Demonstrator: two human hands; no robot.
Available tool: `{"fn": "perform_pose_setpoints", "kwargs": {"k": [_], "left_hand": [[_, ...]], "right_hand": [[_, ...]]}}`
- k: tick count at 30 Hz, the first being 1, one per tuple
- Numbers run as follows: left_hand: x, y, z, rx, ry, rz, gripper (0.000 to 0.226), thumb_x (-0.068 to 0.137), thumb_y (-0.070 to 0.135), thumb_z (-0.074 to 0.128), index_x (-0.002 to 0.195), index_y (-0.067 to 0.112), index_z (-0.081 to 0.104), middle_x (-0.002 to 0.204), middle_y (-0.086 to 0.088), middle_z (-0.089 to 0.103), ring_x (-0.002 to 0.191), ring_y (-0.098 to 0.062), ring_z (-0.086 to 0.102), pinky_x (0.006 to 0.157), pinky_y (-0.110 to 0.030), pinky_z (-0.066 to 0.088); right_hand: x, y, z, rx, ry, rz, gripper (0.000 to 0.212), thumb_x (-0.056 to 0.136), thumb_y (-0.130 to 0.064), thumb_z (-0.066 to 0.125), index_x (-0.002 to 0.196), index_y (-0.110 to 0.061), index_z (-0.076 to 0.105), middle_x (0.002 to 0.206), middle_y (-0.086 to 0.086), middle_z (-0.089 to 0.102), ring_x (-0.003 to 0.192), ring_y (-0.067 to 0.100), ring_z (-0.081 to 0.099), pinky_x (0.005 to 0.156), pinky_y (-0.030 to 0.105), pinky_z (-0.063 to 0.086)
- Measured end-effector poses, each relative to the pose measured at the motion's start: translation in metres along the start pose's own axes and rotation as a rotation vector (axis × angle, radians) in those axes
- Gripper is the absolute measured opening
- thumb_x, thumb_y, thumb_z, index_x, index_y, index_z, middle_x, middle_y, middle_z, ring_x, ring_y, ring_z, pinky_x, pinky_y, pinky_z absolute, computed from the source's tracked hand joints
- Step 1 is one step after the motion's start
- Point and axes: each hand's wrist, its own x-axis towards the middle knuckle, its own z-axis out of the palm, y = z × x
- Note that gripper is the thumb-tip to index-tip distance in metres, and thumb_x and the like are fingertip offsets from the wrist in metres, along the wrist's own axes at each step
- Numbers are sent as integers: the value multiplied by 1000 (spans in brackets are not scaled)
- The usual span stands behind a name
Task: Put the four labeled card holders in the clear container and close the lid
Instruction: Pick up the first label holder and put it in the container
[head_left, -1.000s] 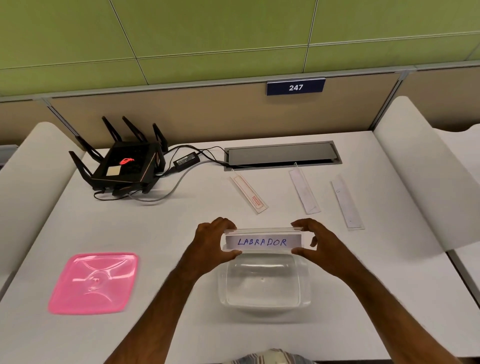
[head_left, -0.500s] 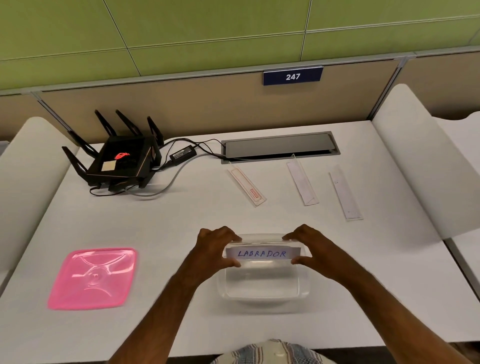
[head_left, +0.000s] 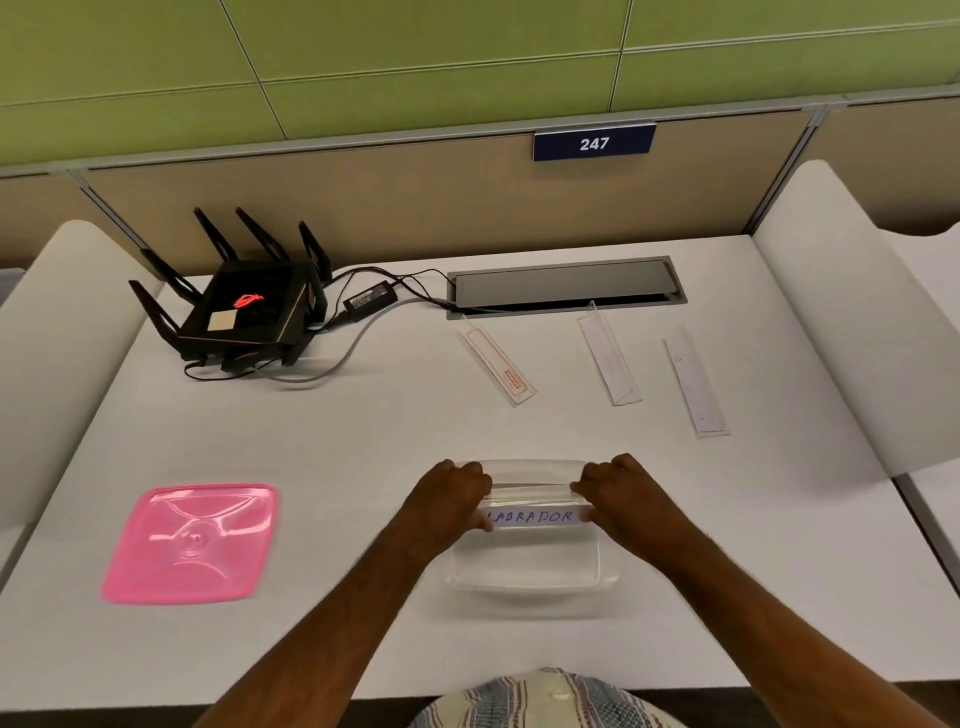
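The left hand (head_left: 451, 496) and the right hand (head_left: 621, 493) are each pinching one end of the "LABRADOR" card holder (head_left: 531, 514), holding it level inside the open top of the clear container (head_left: 524, 584) on the counter (head_left: 363, 426). Three more card holders are lying farther back: one (head_left: 497, 366), another (head_left: 610, 360), a third (head_left: 695, 381). The pink lid (head_left: 189, 543) is lying well to the left.

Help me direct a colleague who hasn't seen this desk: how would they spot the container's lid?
Start at the black router at the desk's far left, then come straight toward the near edge. The lid lies flat there, left of the clear container. It is the only pink thing on the desk, square with rounded corners.
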Motion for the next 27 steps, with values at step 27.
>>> {"fn": "perform_pose_setpoints", "kwargs": {"k": [27], "left_hand": [[10, 14, 24, 259, -129, -59, 15, 85, 6, 70, 99, 5, 68, 106, -15, 66, 83, -30, 69, 64, -31, 46]], "right_hand": [[24, -22, 5, -246, -136, 35, 30, 50, -13, 92, 55, -22, 63, 49, -6, 56, 43, 13, 55, 73, 27, 52]]}}
